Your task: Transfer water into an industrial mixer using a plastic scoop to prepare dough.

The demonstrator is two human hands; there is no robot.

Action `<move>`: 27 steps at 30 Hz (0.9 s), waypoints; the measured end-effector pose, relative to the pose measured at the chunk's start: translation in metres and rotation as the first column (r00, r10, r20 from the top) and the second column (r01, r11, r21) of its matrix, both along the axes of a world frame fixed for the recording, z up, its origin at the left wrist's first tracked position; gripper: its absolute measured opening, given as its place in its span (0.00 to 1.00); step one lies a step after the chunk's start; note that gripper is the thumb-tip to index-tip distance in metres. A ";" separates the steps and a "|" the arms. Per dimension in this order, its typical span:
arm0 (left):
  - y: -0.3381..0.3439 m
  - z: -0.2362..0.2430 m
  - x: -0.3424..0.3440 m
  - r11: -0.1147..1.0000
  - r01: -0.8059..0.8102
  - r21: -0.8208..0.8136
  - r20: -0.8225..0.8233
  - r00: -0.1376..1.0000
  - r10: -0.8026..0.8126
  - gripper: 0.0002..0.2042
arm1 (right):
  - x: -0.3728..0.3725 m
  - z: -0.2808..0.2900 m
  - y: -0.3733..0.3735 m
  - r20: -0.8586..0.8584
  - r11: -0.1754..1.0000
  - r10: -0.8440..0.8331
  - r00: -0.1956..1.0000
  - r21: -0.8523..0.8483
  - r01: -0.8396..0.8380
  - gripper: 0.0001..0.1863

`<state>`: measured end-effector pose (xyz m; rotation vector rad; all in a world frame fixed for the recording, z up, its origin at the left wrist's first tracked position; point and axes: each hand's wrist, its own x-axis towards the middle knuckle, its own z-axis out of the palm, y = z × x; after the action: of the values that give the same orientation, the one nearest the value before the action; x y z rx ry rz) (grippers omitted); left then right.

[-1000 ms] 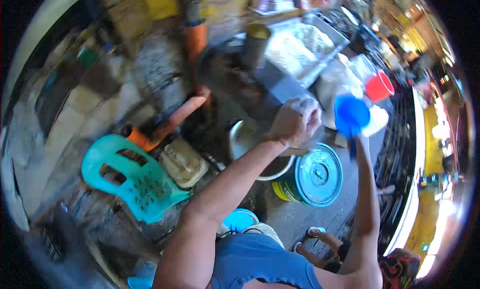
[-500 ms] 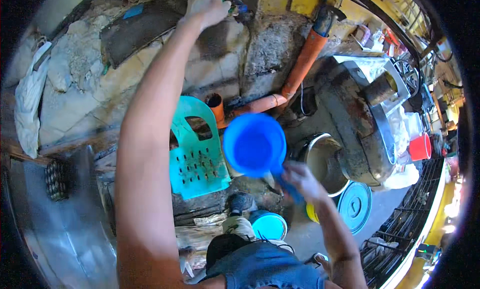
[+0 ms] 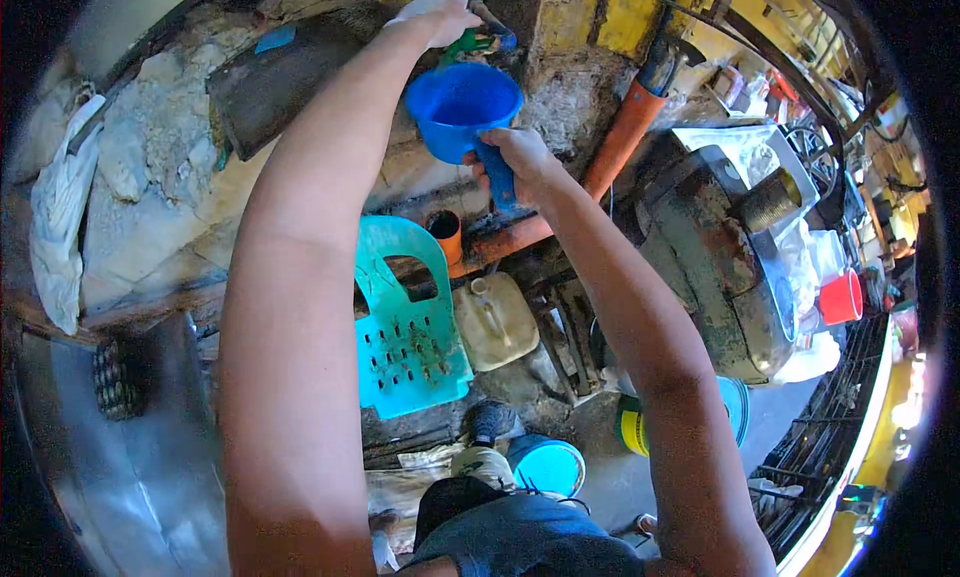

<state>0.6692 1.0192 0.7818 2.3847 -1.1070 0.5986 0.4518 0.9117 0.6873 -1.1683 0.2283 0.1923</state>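
In my right hand (image 3: 522, 165) is the handle of a blue plastic water dipper (image 3: 465, 117). The dipper is raised near the wall, its round mouth facing up and a little toward me. What it may contain cannot be made out. Above it, my left hand (image 3: 432, 19) has its fingers curled at a small green tap (image 3: 466, 47), beside a blue pipe (image 3: 505, 39). The back of the hand hides most of its grip. The dipper's rim lies just below the tap.
Below my arms stand a turquoise plastic chair (image 3: 410, 362), a beige jerrycan (image 3: 496, 322) and a blue bucket (image 3: 550, 467). An orange pipe (image 3: 624, 137) slants down the wall. At right are a worn metal housing (image 3: 705, 267) and a red cup (image 3: 842, 296).
My right hand has lifted the dipper up and forward to the tap, uncovering the jerrycan. The right forearm now covers the large pot at right. My left hand stays near the tap.
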 end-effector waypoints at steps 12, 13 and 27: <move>-0.010 0.033 -0.057 0.951 -0.282 0.130 -0.186 0.935 0.302 0.25 | 0.007 0.010 0.018 -0.024 0.999 -0.033 0.999 0.013 0.033 0.10; -0.005 0.032 -0.056 0.948 -0.296 0.117 -0.185 0.931 0.313 0.25 | 0.007 0.011 0.024 -0.020 0.999 -0.028 0.999 0.018 0.028 0.10; 0.103 -0.185 -0.336 0.677 -0.522 -0.519 -0.624 0.773 0.117 0.12 | 0.012 -0.004 0.013 -0.030 0.989 -0.080 0.996 0.126 0.084 0.11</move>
<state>0.3334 1.1225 0.5963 1.8909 -0.1185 0.3005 0.4637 0.9245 0.6837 -1.0285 0.2820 0.1470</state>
